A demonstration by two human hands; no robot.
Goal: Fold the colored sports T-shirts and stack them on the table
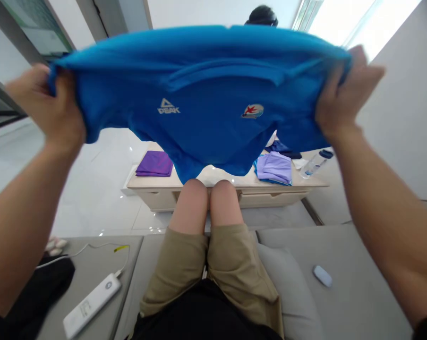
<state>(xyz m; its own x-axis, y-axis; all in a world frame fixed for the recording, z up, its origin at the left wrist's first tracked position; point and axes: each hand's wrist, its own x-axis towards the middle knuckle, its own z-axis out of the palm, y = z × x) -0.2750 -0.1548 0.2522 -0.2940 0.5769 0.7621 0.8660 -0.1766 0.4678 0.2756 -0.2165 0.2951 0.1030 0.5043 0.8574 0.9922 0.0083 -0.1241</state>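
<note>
A blue T-shirt [209, 113] with a white PEAK logo and a small red-and-white emblem hangs stretched in the air before me. My left hand [54, 101] is closed round its left sleeve end. At the other sleeve end, my right hand [346, 94] grips the cloth, slightly blurred. The shirt's lower part droops over my knees and the low wooden table. On that table lie a folded purple garment [154, 164] to the left and a folded lavender garment [274, 166] to the right, with blue cloth under the lavender one.
A clear bottle with a dark lid [314, 164] stands at the table's right end, near dark blue cloth [282, 148]. On the grey sofa [362, 264] lie a white power bank [92, 306] with a cable and a small white mouse-like object [322, 276]. A person's head shows beyond the shirt.
</note>
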